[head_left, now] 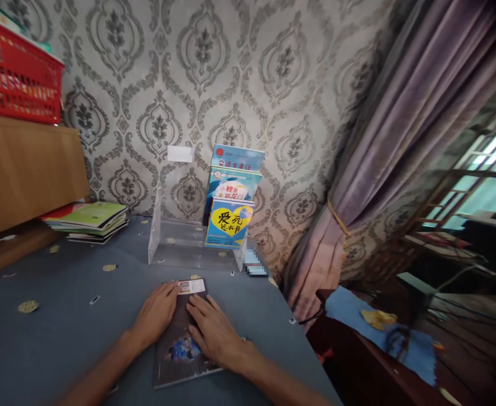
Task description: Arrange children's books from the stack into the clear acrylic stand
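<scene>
Both forearms enter from below and converge toward the dark booklet (182, 338). The left hand (157, 313) lies palm down on the booklet's left edge, fingers extended. The right hand (214, 332) rests flat across its centre, fingers spread and pointing up-left.

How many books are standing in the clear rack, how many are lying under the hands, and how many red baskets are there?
Books standing in the clear rack: 3
Dark book under both hands: 1
Red basket: 1
Total: 5
</scene>
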`<state>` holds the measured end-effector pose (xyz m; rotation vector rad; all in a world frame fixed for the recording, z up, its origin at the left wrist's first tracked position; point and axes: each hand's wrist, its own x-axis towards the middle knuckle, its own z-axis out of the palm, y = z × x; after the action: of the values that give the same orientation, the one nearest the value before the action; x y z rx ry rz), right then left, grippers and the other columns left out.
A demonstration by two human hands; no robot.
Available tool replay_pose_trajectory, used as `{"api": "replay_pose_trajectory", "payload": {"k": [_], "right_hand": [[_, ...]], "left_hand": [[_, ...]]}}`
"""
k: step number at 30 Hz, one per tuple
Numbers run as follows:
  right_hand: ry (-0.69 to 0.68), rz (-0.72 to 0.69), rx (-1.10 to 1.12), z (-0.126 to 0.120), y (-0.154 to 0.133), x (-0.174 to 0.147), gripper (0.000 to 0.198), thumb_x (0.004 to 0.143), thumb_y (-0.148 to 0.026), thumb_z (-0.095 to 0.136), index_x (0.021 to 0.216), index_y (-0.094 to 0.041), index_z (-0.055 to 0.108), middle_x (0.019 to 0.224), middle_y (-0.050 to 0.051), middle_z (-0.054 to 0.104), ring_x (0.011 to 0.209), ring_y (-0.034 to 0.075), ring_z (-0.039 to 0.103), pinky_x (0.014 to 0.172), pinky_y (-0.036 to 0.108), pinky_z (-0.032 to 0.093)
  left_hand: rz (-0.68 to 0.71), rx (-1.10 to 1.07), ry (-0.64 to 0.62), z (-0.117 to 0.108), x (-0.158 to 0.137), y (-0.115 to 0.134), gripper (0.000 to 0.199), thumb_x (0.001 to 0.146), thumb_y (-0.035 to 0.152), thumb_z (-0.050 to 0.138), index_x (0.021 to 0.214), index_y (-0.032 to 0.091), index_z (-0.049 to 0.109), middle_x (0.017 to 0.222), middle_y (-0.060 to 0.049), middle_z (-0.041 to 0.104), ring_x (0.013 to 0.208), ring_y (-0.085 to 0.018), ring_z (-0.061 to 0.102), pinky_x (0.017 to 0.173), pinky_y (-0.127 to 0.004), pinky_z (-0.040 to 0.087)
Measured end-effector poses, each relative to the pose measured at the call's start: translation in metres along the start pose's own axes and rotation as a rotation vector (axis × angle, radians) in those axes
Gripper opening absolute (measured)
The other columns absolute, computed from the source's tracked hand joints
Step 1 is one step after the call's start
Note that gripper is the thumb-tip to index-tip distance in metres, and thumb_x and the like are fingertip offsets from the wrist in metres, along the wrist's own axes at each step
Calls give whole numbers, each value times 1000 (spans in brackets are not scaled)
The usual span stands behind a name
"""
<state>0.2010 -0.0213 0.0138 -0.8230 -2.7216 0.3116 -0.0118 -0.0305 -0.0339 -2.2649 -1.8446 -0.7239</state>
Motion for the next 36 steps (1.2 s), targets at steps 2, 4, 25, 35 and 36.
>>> {"api": "replay_pose_trajectory", "payload": {"k": [2, 4, 25, 35, 36], "right_hand": [[-27, -51, -5, 1, 1, 21, 45, 99, -30, 52, 141, -13, 55, 149, 15, 54, 143, 25, 44, 123, 47, 29], [-29, -78, -1, 3, 6, 38, 46, 100, -31, 51, 143, -15, 52, 150, 13, 53, 142, 23, 44, 122, 47, 29], [155, 195, -39, -10, 79, 2, 39, 99, -28, 50, 136, -19, 60, 145, 15, 56, 137, 26, 50, 117, 48, 34], [110, 70, -75, -18, 79, -3, 40, 101, -22, 43, 138, -16, 58, 147, 15, 56, 142, 28, 44, 119, 53, 29], [91, 15, -68, -19, 78, -3, 40, 101, -22, 43, 138, -17, 57, 147, 14, 56, 142, 26, 44, 120, 53, 29]], "left_hand": [[6, -51, 61, 8, -6, -6, 46, 92, 10, 36, 129, 17, 63, 134, -11, 66, 125, -24, 61, 109, -46, 49], [-5, -81, 100, 12, -8, -8, 44, 94, 14, 37, 129, 17, 63, 132, -11, 67, 124, -24, 62, 108, -46, 51], [0, -60, 1, 27, 48, 58, 33, 95, 9, 42, 119, 18, 64, 131, -10, 65, 125, -22, 60, 110, -44, 48], [68, -109, 54, 29, 57, 62, 33, 96, 9, 42, 118, 19, 64, 127, -9, 66, 120, -21, 60, 108, -43, 49], [65, -105, 55, 28, 56, 62, 32, 96, 10, 42, 117, 20, 64, 124, -8, 67, 117, -21, 61, 105, -43, 50]]}}
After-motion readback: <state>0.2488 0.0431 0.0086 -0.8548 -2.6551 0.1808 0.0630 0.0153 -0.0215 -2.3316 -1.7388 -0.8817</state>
